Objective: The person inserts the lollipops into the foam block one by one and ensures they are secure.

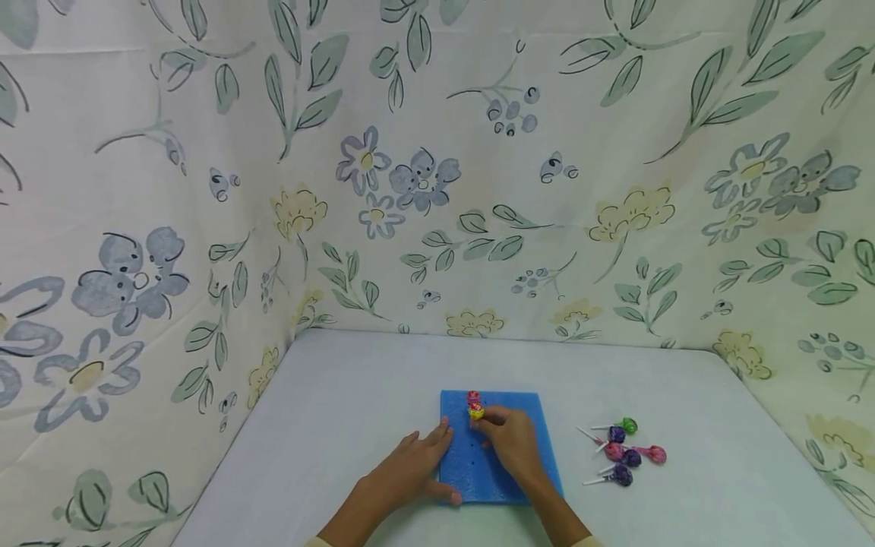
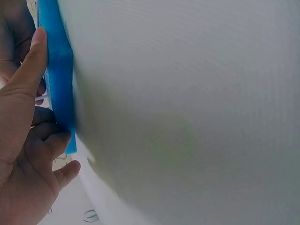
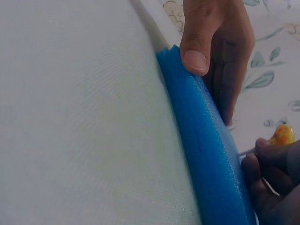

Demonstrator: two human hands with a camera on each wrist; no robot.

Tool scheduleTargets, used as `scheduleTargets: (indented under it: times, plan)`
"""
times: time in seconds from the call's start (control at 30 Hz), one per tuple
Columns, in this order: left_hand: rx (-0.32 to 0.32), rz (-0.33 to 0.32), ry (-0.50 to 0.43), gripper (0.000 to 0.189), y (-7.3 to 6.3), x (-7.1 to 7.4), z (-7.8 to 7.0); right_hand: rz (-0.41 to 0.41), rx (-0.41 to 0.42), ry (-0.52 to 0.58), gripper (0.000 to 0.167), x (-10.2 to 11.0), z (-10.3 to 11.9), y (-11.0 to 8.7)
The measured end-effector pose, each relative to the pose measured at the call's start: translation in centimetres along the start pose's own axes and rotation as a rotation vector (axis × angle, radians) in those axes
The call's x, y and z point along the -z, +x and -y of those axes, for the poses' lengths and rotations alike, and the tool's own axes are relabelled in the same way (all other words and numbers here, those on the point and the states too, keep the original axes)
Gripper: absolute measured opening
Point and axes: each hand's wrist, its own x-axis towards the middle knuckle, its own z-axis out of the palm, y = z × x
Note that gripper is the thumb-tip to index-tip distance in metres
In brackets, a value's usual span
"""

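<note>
A blue foam board [image 1: 492,486] with small dark holes lies on the table. My left hand [image 1: 413,467] rests at its left side, fingers stretched along the left edge and thumb near the front corner; the left wrist view shows fingertips against the foam [image 2: 61,70]. My right hand [image 1: 513,444] is over the board, pinching a yellow-and-red wrapped lollipop [image 1: 476,415] by its white stick. In the right wrist view the lollipop head [image 3: 283,135] sticks out above the fingers, its stick reaching down to the foam. Just behind it is a red lollipop [image 1: 473,396] at the board's far part.
Right of the board lies a loose group of several lollipops, among them a green one [image 1: 630,425], a pink one [image 1: 657,454] and a purple one [image 1: 622,475]. A white cloth covers the table [image 1: 355,380]. Flower-printed fabric [image 1: 424,251] hangs behind and at both sides.
</note>
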Motion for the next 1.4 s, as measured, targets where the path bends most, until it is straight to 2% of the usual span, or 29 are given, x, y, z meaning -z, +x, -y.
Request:
scheduleTargets:
  times: [0.47, 0.8, 0.93, 1.13, 1.4]
  plan:
    - [-0.003, 0.007, 0.018, 0.105, 0.1, 0.1, -0.1, 0.019, -0.01, -0.118, 0.01, -0.1, -0.1, 0.4]
    - [0.017, 0.021, 0.025, 0.106, 0.4, -0.1, -0.3, 0.057, 0.02, -0.04, 0.021, 0.8, -0.6, 0.3]
    - [0.027, 0.027, 0.013, 0.106, 0.4, -0.1, -0.3, 0.064, -0.018, 0.023, 0.021, 1.5, -0.7, -0.1]
    - [0.032, 0.027, 0.004, 0.107, 0.3, -0.3, -0.1, 0.031, -0.062, 0.01, 0.025, 3.2, -0.9, -0.7]
    - [0.009, 0.005, -0.007, 0.106, 0.0, 0.0, -0.1, -0.013, -0.104, 0.033, 0.028, 5.5, -1.1, -1.5]
